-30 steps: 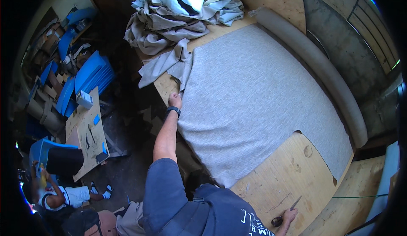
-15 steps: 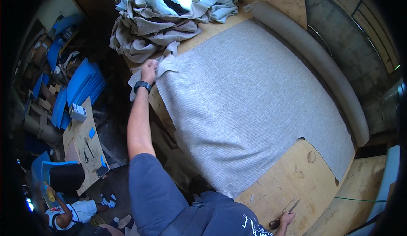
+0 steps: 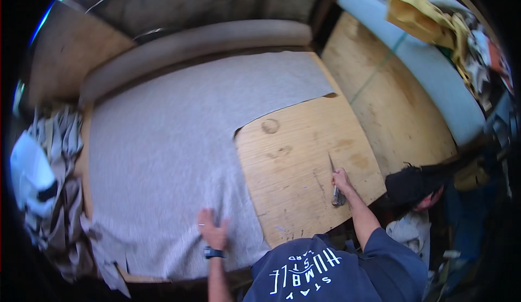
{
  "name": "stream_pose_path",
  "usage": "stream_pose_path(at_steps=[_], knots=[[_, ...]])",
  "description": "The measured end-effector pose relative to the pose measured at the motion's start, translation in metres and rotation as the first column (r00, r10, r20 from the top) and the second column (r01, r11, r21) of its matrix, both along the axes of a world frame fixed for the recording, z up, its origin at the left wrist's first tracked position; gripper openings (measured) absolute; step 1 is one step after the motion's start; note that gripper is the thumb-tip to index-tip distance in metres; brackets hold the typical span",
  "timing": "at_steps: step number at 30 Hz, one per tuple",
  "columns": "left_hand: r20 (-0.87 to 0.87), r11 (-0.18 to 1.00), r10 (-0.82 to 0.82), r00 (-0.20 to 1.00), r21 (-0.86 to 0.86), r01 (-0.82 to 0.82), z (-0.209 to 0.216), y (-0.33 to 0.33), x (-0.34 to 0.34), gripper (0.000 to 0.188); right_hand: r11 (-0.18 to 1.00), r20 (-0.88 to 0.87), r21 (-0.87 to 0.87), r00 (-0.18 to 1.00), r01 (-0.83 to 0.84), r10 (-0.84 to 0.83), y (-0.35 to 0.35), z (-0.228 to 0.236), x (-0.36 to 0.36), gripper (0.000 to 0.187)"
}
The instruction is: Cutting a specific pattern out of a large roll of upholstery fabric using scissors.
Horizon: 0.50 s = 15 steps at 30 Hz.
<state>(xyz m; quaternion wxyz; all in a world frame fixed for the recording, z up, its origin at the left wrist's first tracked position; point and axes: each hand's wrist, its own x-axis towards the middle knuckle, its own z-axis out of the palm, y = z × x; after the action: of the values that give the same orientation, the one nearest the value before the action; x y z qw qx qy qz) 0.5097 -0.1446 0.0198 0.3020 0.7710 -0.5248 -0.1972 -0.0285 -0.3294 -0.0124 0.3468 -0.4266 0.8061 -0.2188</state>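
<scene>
Grey ribbed fabric [image 3: 157, 144] lies spread across the wooden table [image 3: 304, 182], with a rectangular piece absent at its right front. Near the fabric's front right part, my left hand [image 3: 214, 230] rests with fingers apart on gentle wrinkles; it is slightly blurred. A pair of scissors [image 3: 338, 198] is gripped around its middle by my right hand [image 3: 341, 179], over the bare wood. Its pointed blades face away from me, and the dark handles stick out below my fist.
Along the table's far edge runs a thick fabric roll [image 3: 201, 45]. Crumpled cloths [image 3: 68, 193] are heaped at the left. A second wooden surface [image 3: 380, 96] adjoins on the right, bordered by a long pale-blue roll [image 3: 418, 68] with yellow cloth [image 3: 418, 17] beyond.
The view has swung to the right. My left hand has left the fabric's edge by the cloth heap and now lies flat nearer me. My right hand still holds the scissors.
</scene>
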Motion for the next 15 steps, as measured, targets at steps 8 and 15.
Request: stream_pose_path(at_steps=[8,15], knots=[[0.279,0.999,0.044,0.959,0.015,-0.050,0.015,-0.045,-0.109,0.072,0.937,0.673,0.078,0.675,0.342,-0.302,-0.096,0.058,-0.026,0.014],[0.448,0.950,0.283,0.848,-0.006,-0.313,-0.029,-0.055,-0.011,0.056,0.949,0.736,0.020,0.637,0.316,-0.228,-0.287,0.029,-0.060,0.032]])
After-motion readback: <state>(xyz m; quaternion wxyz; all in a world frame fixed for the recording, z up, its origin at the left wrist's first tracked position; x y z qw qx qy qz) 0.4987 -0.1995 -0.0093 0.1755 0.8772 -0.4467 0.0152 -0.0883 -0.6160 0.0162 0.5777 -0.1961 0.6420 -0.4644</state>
